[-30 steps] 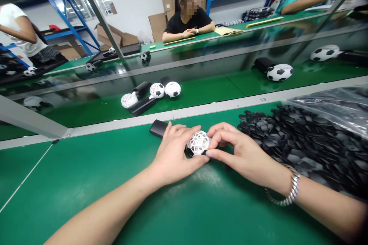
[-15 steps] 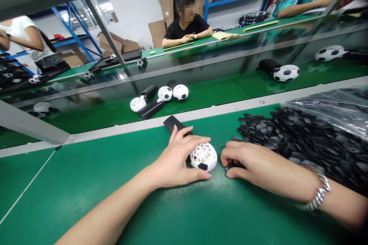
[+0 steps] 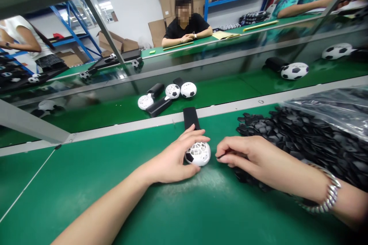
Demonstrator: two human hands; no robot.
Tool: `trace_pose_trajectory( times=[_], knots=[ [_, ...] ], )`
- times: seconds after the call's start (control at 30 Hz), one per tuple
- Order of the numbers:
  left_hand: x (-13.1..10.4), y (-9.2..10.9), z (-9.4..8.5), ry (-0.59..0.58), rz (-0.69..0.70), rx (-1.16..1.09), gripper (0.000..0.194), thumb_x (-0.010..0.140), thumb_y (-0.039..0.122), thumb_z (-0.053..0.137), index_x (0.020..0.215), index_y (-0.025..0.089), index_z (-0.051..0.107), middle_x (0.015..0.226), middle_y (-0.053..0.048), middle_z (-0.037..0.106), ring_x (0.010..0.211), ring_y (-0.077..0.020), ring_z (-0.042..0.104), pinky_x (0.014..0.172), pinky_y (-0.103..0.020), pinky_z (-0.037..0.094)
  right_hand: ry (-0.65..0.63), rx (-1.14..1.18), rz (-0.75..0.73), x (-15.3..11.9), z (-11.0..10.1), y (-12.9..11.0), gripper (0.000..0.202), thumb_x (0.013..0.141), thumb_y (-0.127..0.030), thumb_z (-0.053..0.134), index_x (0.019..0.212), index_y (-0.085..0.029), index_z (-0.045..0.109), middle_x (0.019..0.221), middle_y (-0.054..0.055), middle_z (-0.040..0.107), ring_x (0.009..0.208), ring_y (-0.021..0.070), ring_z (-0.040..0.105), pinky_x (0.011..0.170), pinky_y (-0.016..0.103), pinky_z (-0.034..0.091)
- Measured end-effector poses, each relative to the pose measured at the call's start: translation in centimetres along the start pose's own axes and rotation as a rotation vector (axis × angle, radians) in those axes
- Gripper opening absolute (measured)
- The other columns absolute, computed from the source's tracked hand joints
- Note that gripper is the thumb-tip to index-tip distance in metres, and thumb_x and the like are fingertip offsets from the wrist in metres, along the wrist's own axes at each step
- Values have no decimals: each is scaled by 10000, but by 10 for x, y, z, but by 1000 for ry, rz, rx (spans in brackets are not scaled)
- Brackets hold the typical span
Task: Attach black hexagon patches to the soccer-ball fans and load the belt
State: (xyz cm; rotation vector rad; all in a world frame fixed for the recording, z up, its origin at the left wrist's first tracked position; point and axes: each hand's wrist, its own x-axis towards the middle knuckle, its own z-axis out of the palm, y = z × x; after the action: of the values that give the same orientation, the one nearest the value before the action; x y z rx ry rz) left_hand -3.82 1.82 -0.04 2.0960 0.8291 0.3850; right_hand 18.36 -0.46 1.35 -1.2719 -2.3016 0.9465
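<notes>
My left hand (image 3: 172,160) is curled round a white football-shaped head (image 3: 202,157), thumb on the near side and fingers over the far side. The head has an open lattice on top and a black patch at its left. A flat black handle (image 3: 190,116) runs away from it, its far end over the grey rail. Just right of the head, my right hand (image 3: 247,155) pinches a small thin black piece (image 3: 220,157) between thumb and forefinger. Behind that hand spreads a heap of loose flat black pieces (image 3: 267,130).
Clear plastic film (image 3: 333,111) covers part of the heap. Beyond the grey rail (image 3: 138,124), a green conveyor belt (image 3: 230,88) carries several football-shaped heads (image 3: 188,90) with black handles. A person in black (image 3: 186,26) sits opposite; others are at both sides.
The football-shaped head has been turned, so its handle swings from far left to nearly straight away. My right hand now shows the black piece in its pinch. Items on the belt have shifted right.
</notes>
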Motion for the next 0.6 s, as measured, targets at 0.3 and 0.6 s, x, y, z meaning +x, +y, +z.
trace_pose_trajectory(
  times=[0.3,0.6],
  knots=[
    [3,2,8,88,-13,13,585,681,189,656,1220,230,432,1394,-61,354,1364,-242,138,1090,-460,222,109,166,-27,4,17,-6,106,853,-227,503,829,-224,606,789,1,607,696,146,542,644,264,423],
    [5,7,11,153,-44,-17,425,758,260,608,1161,240,474,1271,-37,489,1354,-246,174,1085,-463,250,149,421,120,14,24,-3,89,758,-254,590,719,-180,621,686,-16,557,630,126,494,584,240,407]
  ],
)
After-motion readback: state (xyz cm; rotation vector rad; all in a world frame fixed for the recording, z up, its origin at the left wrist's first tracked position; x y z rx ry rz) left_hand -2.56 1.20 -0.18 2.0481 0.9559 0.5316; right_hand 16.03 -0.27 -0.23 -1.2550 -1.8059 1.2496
